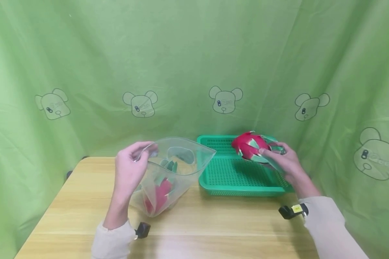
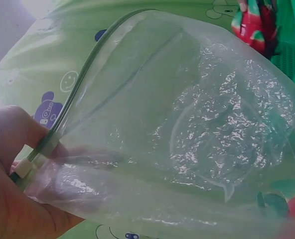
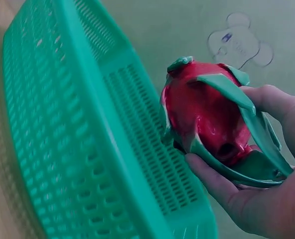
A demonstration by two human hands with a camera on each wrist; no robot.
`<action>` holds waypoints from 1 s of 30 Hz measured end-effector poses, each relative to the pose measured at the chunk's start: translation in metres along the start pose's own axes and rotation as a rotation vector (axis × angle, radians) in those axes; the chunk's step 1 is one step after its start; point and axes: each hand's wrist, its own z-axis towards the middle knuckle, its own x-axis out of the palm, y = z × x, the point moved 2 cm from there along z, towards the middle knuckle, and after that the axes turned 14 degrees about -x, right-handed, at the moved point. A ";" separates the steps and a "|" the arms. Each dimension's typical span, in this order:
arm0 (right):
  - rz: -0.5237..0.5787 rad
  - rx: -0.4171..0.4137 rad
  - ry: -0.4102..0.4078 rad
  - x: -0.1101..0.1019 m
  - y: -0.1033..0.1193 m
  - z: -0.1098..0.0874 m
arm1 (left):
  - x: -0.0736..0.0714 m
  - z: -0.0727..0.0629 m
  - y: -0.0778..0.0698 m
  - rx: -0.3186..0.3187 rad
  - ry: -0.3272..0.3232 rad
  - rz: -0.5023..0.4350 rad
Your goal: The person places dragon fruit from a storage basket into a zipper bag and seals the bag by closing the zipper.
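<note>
My left hand [image 1: 133, 163] pinches the rim of a clear zip bag [image 2: 137, 124] near its small white slider [image 2: 23, 168], and the bag's mouth gapes toward the right. Inside the bag lies a red and green dragon fruit [image 1: 160, 194], low down near the wooden table. My right hand [image 1: 286, 158] holds a second dragon fruit [image 1: 250, 145] over the green basket [image 1: 233, 188]. In the right wrist view, thumb and fingers grip this dragon fruit [image 3: 207, 114] by its leafy green end, and its red body faces the basket's inside.
The perforated plastic basket stands at the back of the wooden table [image 1: 194, 230], to the right of the bag. Behind and around the table hangs a green curtain [image 1: 181, 64] printed with bear heads. A black wrist camera [image 1: 142, 230] is strapped to the left sleeve.
</note>
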 end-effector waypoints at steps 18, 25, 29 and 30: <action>0.477 -0.047 0.012 0.015 0.048 -0.029 | -0.002 0.000 -0.001 0.013 0.022 0.034; 0.542 -0.087 0.010 0.019 0.056 -0.039 | -0.003 0.000 0.000 0.001 0.026 0.038; 0.581 -0.113 0.007 0.024 0.061 -0.047 | -0.004 0.000 0.000 0.006 0.028 0.042; 0.583 -0.117 0.003 0.025 0.063 -0.049 | -0.004 0.000 0.000 0.007 0.029 0.042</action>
